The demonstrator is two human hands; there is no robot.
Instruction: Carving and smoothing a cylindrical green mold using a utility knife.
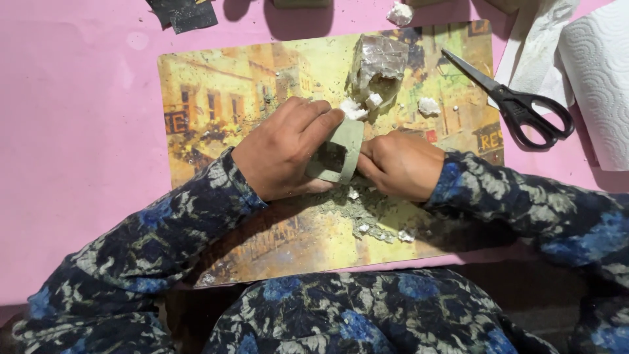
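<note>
Green clay cup (hollow) between both hands

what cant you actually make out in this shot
- Head view: the fingertips of the left hand and right hand are tucked behind the grey-green strip, so the grip is unclear.
- The wrapped lump: crinkled film hides its contents.
- The paper towel roll is cut off by the right edge.
- The dark scrap is cut off by the top edge.
- The grey crumbs are too small to identify.
</note>
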